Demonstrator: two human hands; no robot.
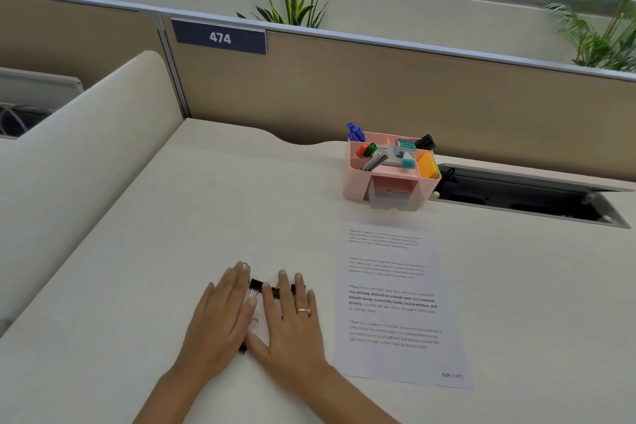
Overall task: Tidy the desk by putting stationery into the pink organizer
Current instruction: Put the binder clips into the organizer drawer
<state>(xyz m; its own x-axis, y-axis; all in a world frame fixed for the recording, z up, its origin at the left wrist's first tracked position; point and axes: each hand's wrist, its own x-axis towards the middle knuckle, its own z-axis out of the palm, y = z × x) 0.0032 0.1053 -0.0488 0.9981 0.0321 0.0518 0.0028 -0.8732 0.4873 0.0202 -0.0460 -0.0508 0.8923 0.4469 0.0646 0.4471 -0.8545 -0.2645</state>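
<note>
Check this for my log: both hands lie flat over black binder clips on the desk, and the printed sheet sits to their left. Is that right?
One detail is wrong. In the head view the printed sheet lies to the right of the hands, not the left. The rest holds: the left hand and right hand lie flat over the black binder clips on the desk.

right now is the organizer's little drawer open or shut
Open. The drawer juts forward from the front of the pink organizer, leaving a gap behind it. Whether anything lies inside cannot be told.
</note>
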